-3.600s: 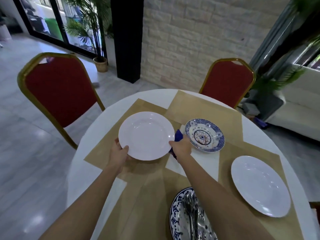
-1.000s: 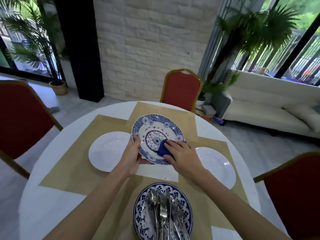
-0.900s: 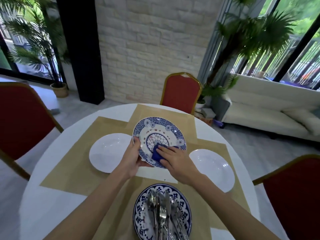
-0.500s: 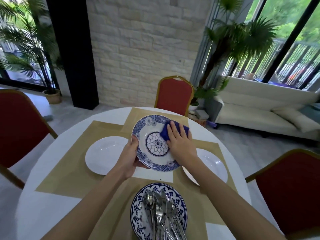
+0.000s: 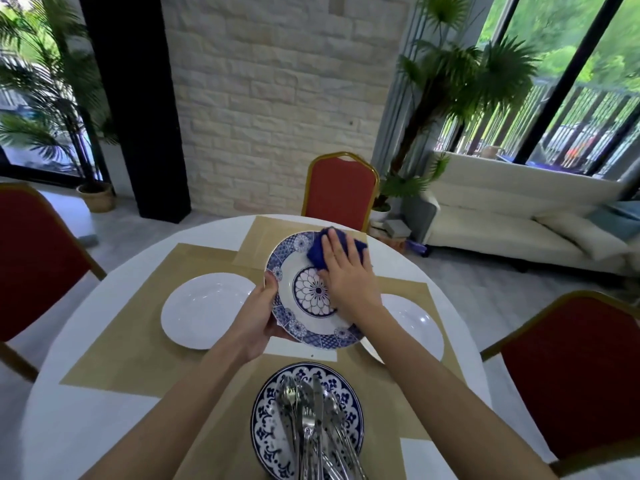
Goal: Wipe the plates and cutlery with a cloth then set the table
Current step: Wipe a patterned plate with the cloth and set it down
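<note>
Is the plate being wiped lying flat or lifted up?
Lifted and tilted: left hand grips the plate by its rim, right hand presses a cloth on it.

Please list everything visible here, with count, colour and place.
Table: 1, white, centre.
Placemats: several, tan, on table.
White plates: 2, left and right on placemats.
Patterned plate: 1, blue-white, lifted, tilted.
Cloth: 1, dark blue, on patterned plate's far rim.
Cutlery plate: 1, blue-white, near edge.
Cutlery: several, silver, piled on it.
Chairs: 3, red, around table.
Sofa: 1, white, right.
Palms: 2, green, background.
Left grip: holds patterned plate's left rim.
Right grip: presses cloth.
</note>
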Demonstrator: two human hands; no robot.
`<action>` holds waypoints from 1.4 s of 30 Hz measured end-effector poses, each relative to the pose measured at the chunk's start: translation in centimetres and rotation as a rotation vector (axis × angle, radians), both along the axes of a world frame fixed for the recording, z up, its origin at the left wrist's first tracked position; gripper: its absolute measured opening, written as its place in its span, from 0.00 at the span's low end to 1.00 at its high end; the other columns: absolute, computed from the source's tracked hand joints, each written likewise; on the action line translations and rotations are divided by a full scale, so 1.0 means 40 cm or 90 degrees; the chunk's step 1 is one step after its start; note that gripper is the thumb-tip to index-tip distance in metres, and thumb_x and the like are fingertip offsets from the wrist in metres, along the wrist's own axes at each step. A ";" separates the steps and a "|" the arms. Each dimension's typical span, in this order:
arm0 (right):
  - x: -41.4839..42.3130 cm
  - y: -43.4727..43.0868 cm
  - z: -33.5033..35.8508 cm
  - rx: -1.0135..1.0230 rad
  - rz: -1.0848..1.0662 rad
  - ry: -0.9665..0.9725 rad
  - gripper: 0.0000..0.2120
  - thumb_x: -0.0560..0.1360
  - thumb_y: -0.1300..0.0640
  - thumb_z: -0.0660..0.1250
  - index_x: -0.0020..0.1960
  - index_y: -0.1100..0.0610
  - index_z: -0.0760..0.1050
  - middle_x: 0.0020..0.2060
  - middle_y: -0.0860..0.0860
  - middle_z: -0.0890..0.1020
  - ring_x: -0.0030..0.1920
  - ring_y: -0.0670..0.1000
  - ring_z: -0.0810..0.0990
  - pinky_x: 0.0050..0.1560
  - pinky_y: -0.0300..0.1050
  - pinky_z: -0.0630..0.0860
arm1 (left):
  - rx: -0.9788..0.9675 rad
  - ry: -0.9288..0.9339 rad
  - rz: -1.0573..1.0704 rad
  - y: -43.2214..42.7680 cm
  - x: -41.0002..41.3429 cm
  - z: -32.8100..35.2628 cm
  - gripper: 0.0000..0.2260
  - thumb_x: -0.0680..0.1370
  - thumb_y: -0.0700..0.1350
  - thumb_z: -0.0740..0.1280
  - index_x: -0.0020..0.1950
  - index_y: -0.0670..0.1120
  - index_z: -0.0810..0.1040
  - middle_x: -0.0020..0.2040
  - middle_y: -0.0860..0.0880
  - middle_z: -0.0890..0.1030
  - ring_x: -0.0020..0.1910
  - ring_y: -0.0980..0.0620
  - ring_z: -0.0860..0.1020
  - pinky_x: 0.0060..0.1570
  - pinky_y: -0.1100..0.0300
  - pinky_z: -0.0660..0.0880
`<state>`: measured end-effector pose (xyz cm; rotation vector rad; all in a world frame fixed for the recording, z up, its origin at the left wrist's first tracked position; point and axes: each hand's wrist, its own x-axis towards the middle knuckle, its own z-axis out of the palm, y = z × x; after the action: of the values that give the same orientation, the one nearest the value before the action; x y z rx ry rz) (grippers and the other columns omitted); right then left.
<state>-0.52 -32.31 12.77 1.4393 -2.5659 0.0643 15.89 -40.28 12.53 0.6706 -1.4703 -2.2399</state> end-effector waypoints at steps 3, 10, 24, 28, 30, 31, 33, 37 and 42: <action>0.015 0.043 -0.012 -0.027 -0.076 0.022 0.28 0.82 0.47 0.46 0.79 0.58 0.49 0.78 0.53 0.51 0.77 0.59 0.51 0.73 0.63 0.56 | -0.019 -0.003 0.048 -0.009 -0.002 0.018 0.15 0.80 0.59 0.50 0.58 0.58 0.73 0.55 0.50 0.82 0.52 0.46 0.81 0.39 0.37 0.79; 0.183 0.058 -0.026 0.063 0.040 -0.284 0.26 0.84 0.49 0.46 0.79 0.55 0.45 0.79 0.50 0.46 0.78 0.56 0.46 0.75 0.60 0.49 | -0.008 0.003 0.115 -0.022 -0.009 0.011 0.15 0.81 0.57 0.52 0.58 0.54 0.74 0.56 0.47 0.82 0.52 0.43 0.82 0.40 0.35 0.78; -0.099 0.117 0.004 0.142 0.130 0.029 0.25 0.84 0.50 0.47 0.79 0.50 0.46 0.78 0.46 0.47 0.78 0.52 0.45 0.75 0.53 0.45 | -0.007 -0.036 0.029 -0.031 0.014 -0.004 0.16 0.81 0.58 0.51 0.59 0.55 0.74 0.56 0.47 0.82 0.53 0.42 0.81 0.41 0.35 0.78; -0.037 0.037 0.017 0.011 0.083 0.027 0.26 0.84 0.49 0.48 0.79 0.50 0.43 0.78 0.46 0.45 0.78 0.53 0.42 0.76 0.58 0.44 | 0.017 -0.019 -0.041 -0.008 -0.007 -0.006 0.17 0.81 0.58 0.49 0.60 0.57 0.73 0.54 0.51 0.83 0.52 0.46 0.82 0.38 0.40 0.80; 0.011 0.019 0.012 -0.005 0.169 -0.070 0.26 0.84 0.51 0.48 0.79 0.51 0.44 0.78 0.46 0.45 0.78 0.52 0.40 0.75 0.54 0.42 | 0.026 -0.004 -0.052 -0.005 -0.015 -0.005 0.17 0.81 0.58 0.48 0.61 0.57 0.73 0.55 0.51 0.83 0.52 0.47 0.82 0.38 0.42 0.80; 0.036 0.020 0.008 -0.003 0.210 -0.124 0.26 0.84 0.52 0.49 0.79 0.51 0.45 0.78 0.46 0.45 0.78 0.51 0.41 0.75 0.52 0.43 | 0.032 0.001 -0.045 -0.008 -0.017 -0.005 0.17 0.81 0.58 0.48 0.61 0.57 0.73 0.54 0.50 0.83 0.52 0.47 0.82 0.39 0.41 0.80; 0.071 0.039 -0.008 0.016 0.278 -0.196 0.25 0.84 0.52 0.49 0.79 0.50 0.47 0.78 0.45 0.48 0.78 0.49 0.44 0.74 0.49 0.45 | 0.037 0.006 -0.014 -0.022 -0.013 -0.004 0.18 0.81 0.57 0.49 0.60 0.54 0.74 0.55 0.47 0.83 0.52 0.45 0.82 0.43 0.37 0.79; 0.033 0.116 -0.033 0.104 0.373 -0.246 0.23 0.84 0.50 0.49 0.78 0.49 0.53 0.77 0.42 0.54 0.77 0.45 0.49 0.74 0.45 0.47 | 0.020 -0.016 0.024 -0.068 0.015 -0.007 0.18 0.80 0.59 0.51 0.61 0.53 0.74 0.58 0.45 0.81 0.55 0.41 0.80 0.41 0.36 0.79; -0.055 0.104 -0.034 0.131 0.120 0.017 0.25 0.83 0.45 0.41 0.79 0.47 0.44 0.78 0.43 0.46 0.78 0.51 0.41 0.75 0.61 0.45 | -0.016 -0.047 -0.026 -0.046 0.010 -0.009 0.15 0.80 0.59 0.51 0.58 0.57 0.74 0.55 0.48 0.83 0.53 0.43 0.81 0.41 0.35 0.78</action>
<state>-2.72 -28.16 11.40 1.7380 -2.4680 -0.1955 16.27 -42.14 12.17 0.7282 -1.5579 -2.2442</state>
